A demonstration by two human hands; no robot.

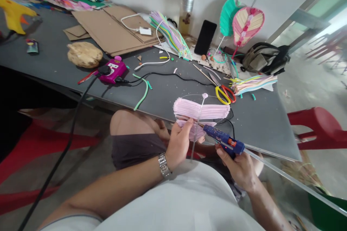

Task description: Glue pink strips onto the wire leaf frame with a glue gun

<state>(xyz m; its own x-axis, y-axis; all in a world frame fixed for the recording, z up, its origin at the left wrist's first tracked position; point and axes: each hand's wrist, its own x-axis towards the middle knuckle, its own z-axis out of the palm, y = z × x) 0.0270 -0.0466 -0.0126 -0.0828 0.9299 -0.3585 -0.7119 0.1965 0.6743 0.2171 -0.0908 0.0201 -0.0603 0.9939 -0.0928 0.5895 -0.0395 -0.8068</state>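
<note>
My left hand [179, 140] grips the lower part of a pink fan-shaped craft piece [202, 110], made of pink strips in rows across a thin stick [193, 148]. A small pink knob [205, 95] tops the stick, and a thin wire curves out beside it. My right hand [241, 168] is wrapped around a blue hot glue gun [223, 139]. Its nozzle points left and meets the craft piece close to my left thumb. A long clear glue stick [295, 178] sticks out of the gun's back. Some fingers of both hands are hidden.
Scissors [225, 95] lie just behind the craft piece. A black cord crosses the table from a magenta power socket [112, 72]. Farther back are cardboard [114, 30], bundles of pastel strips [173, 38], a phone [205, 38] and two finished fans [248, 25]. A yellow glue gun [16, 14] lies left.
</note>
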